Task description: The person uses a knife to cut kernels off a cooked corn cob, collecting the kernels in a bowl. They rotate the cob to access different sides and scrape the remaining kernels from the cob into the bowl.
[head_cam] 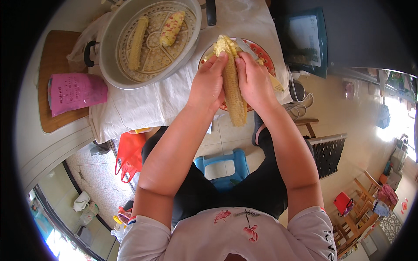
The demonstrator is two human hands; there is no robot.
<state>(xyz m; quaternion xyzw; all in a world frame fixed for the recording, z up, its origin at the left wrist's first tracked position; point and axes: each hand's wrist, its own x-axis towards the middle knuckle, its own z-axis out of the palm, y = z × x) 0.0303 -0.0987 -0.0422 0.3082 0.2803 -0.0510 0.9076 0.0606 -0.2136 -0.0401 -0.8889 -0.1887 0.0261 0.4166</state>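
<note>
Between my two hands is a corn cob [235, 94], mostly stripped, with pale yellow kernels left near its far end. My left hand [209, 78] grips its left side, thumb up by the kernels. My right hand [254, 78] holds the right side, thumb pressed against the cob. Beneath them lies a red patterned plate [268, 62], largely covered by my hands. A knife [247, 48] rests on it, blade partly visible, its pale handle [277, 84] sticking out past the right rim. Some loose kernels show on the plate.
A metal steamer pot [109, 62] at upper left holds a bare cob [138, 44] and a cob with yellow and red kernels [172, 28]. Left of it lies a pink packet [78, 93]. A white cloth [153, 102] covers the table. Below stands a blue stool [241, 163].
</note>
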